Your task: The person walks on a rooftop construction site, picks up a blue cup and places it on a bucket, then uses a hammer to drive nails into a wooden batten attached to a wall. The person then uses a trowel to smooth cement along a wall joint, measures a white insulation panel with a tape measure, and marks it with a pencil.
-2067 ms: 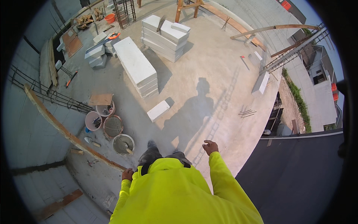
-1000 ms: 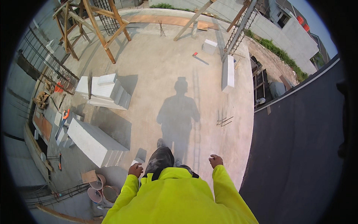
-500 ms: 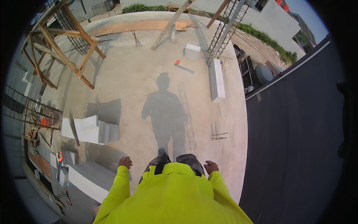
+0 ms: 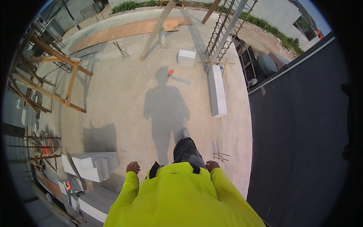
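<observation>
My left hand (image 4: 133, 167) hangs beside my left hip, its fingers loosely bent and apart with nothing in them. On the other side my right hand (image 4: 212, 165) hangs near my right thigh, likewise empty and half curled. Neither hand touches anything. Ahead on the concrete slab (image 4: 124, 83) lies a try square (image 4: 180, 80) with a red handle and grey blade. Beyond it sits a white block (image 4: 186, 58). Several pale blocks (image 4: 89, 166) are stacked to the left of my left hand. A handsaw (image 4: 68, 191) with an orange handle leans by more blocks.
A row of white blocks (image 4: 217, 90) lines the slab's right side, beside a steel rebar column (image 4: 221, 32). Rebar stubs (image 4: 220, 156) stick up ahead of my right hand. Wooden trestles (image 4: 56, 75) stand left; a slanted timber prop (image 4: 158, 30) rises ahead. A dark wall (image 4: 295, 132) runs along the right.
I have walked forward, my right leg now stepping out ahead. The try square, white block and block row appear closer. Both hands stay empty at my sides.
</observation>
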`<move>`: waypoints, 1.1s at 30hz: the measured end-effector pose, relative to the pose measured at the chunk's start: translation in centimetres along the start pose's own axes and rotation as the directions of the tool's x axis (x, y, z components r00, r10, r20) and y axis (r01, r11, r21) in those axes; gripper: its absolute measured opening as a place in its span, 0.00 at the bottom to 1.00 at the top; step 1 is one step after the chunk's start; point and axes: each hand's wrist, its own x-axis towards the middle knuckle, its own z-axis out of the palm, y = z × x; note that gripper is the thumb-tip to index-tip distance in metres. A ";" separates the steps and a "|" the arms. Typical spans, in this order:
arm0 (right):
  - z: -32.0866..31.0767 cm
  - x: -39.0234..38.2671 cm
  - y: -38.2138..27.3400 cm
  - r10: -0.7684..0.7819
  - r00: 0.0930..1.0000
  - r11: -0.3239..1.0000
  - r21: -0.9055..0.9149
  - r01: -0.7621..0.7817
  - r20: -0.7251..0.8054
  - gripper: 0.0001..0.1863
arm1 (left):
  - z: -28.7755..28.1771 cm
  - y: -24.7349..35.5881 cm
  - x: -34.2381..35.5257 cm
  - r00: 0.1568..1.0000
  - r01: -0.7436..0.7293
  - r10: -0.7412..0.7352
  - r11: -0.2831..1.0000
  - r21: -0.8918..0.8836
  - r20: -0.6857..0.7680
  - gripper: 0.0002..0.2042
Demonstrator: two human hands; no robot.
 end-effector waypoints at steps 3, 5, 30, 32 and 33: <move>-8.8 4.8 -5.5 -0.136 0.986 0.991 0.004 0.137 -0.099 0.23 | 1.1 1.9 0.0 0.984 -0.177 0.166 0.960 0.215 0.069 0.13; -14.1 7.5 -9.3 -0.200 0.957 0.975 0.058 0.217 -0.210 0.21 | 2.0 4.3 0.5 0.981 -0.191 0.184 0.945 0.265 0.052 0.14; -22.9 31.8 -31.2 0.154 0.986 0.964 0.225 -0.138 -0.058 0.13 | 13.4 53.0 30.4 0.864 -0.497 0.408 0.602 0.625 0.294 0.17; -21.9 39.3 -33.3 0.087 0.995 0.984 0.161 -0.079 -0.044 0.13 | 16.7 51.4 30.8 0.819 -0.568 0.464 0.574 0.589 0.337 0.24; -21.0 43.6 -34.4 0.030 0.998 0.992 0.120 -0.022 -0.059 0.12 | 18.3 50.3 30.9 0.791 -0.607 0.508 0.581 0.542 0.340 0.28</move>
